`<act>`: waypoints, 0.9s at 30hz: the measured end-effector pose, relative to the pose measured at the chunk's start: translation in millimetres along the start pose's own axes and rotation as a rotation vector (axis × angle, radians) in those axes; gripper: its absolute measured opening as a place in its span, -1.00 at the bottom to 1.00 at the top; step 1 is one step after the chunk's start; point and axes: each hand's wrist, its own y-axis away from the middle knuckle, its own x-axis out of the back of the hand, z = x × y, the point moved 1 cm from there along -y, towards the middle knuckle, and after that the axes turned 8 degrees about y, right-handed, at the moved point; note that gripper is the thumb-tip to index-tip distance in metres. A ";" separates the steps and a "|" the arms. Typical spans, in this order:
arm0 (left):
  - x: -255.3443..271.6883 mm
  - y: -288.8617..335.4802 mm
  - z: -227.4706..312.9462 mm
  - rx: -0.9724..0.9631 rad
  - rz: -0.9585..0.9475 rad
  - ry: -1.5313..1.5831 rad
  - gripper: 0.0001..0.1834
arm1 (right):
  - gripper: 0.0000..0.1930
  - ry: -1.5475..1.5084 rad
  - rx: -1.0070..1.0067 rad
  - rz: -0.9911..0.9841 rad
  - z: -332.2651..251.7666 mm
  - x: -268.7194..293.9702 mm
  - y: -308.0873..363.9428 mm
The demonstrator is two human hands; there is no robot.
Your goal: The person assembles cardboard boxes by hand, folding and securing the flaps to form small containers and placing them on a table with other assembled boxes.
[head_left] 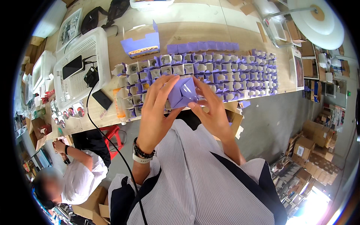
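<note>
**Both hands on a purple carton above the near desk edge**

Head view. The left hand (pixel 155 112) and the right hand (pixel 212 110) hold one small purple carton (pixel 182 92) between them, raised above the near edge of the desk (pixel 210 32). Left grip: fingers spread along the carton's left side, thumb below it, grasping. Right grip: fingertips pressed on the carton's right side and lower corner, also grasping. The carton's upper face shows folded flaps meeting at a crease. A dark bead bracelet and a white band (pixel 143 154) sit on the left wrist.

Behind the hands, rows of open purple boxes (pixel 210 69) cover the middle of the desk, running toward its right edge; those at the left end have contents inside, too small to identify. A larger open purple box (pixel 140 43) stands behind the rows toward the far edge. At the desk's left end, a white plastic basket (pixel 80 67) lies with a black phone (pixel 72 66) on it; a second dark phone (pixel 102 99) lies near the front-left corner, and a black cable (pixel 108 140) hangs over the near edge.

Lower left, beyond the desk, another person in a white shirt (pixel 80 176) is seated beside a red stool (pixel 114 135).
</note>
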 end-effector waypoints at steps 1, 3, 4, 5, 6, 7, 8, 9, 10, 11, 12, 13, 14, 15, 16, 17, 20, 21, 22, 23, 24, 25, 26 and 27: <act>3.7 -0.1 1.4 -0.001 -0.010 -0.022 -0.08 | -0.33 0.085 0.125 0.017 0.5 3.4 -1.4; 8.3 0.8 4.9 0.027 -0.032 -0.020 -0.10 | -0.39 0.189 0.244 0.031 -8.0 14.0 -6.2; 10.2 0.8 7.0 0.053 -0.045 0.005 -0.10 | -0.42 0.241 0.304 0.038 -13.4 18.5 -8.5; 11.8 1.1 9.1 0.078 -0.059 0.030 -0.10 | -0.44 0.292 0.326 0.012 -17.4 21.0 -9.4; 12.4 1.3 10.5 0.081 -0.058 0.050 -0.10 | -0.46 0.343 0.347 -0.014 -20.9 23.1 -9.9; 12.6 1.2 11.5 0.084 -0.057 0.070 -0.09 | -0.48 0.393 0.368 -0.039 -24.3 24.1 -10.0; 12.1 0.5 11.5 0.083 -0.055 0.092 -0.09 | -0.48 0.392 0.356 -0.040 -27.8 24.0 -10.8; 12.1 0.5 10.7 0.067 -0.056 0.112 -0.11 | -0.49 0.391 0.345 -0.041 -31.2 22.5 -11.7; 12.8 0.8 9.4 0.051 -0.057 0.131 -0.12 | -0.50 0.390 0.333 -0.042 -34.4 21.6 -12.5; 13.1 1.1 8.2 0.035 -0.059 0.148 -0.14 | -0.51 0.351 0.285 -0.054 -36.6 21.2 -12.4; 13.9 1.2 9.9 0.047 -0.060 0.179 -0.16 | -0.52 0.312 0.238 -0.066 -39.0 20.9 -11.2; 15.7 1.2 13.6 0.059 -0.060 0.209 -0.19 | -0.52 0.273 0.190 -0.079 -40.6 20.4 -10.4; 16.7 1.5 15.9 0.072 -0.063 0.238 -0.21 | -0.52 0.277 0.194 -0.079 -42.2 19.6 -10.0; 15.3 1.9 14.9 0.044 -0.058 0.208 -0.23 | -0.51 0.281 0.197 -0.080 -43.6 18.7 -9.7; 13.0 2.3 12.6 0.017 -0.054 0.178 -0.24 | -0.51 0.285 0.201 -0.081 -44.7 17.5 -9.2; 11.6 2.2 11.8 -0.010 -0.049 0.148 -0.25 | -0.50 0.304 0.196 -0.081 -46.0 15.8 -8.4; 12.4 2.9 19.7 -0.012 -0.057 0.026 -0.23 | -0.47 0.364 0.216 -0.064 -47.6 8.6 -6.3; 11.2 3.5 19.4 -0.005 -0.041 0.045 -0.22 | -0.45 0.386 0.247 -0.048 -45.4 5.5 -5.4; 9.5 4.1 18.3 0.001 -0.026 0.064 -0.21 | -0.43 0.409 0.277 -0.031 -44.2 3.8 -4.6; 8.2 5.0 17.6 0.010 -0.010 0.082 -0.20 | -0.43 0.402 0.275 -0.034 -45.2 3.6 -4.8; 6.3 6.4 16.7 0.015 -0.003 0.098 -0.21 | -0.42 0.395 0.274 -0.037 -46.9 3.6 -5.1; 4.2 8.2 15.6 0.020 0.004 0.113 -0.21 | -0.42 0.387 0.272 -0.040 -47.9 3.5 -5.1; 2.4 9.3 15.3 0.023 0.008 0.130 -0.21 | -0.42 0.397 0.264 -0.047 -47.7 3.4 -3.9; 1.8 9.9 15.8 0.027 0.001 0.118 -0.21 | -0.42 0.407 0.256 -0.053 -47.6 2.8 -2.5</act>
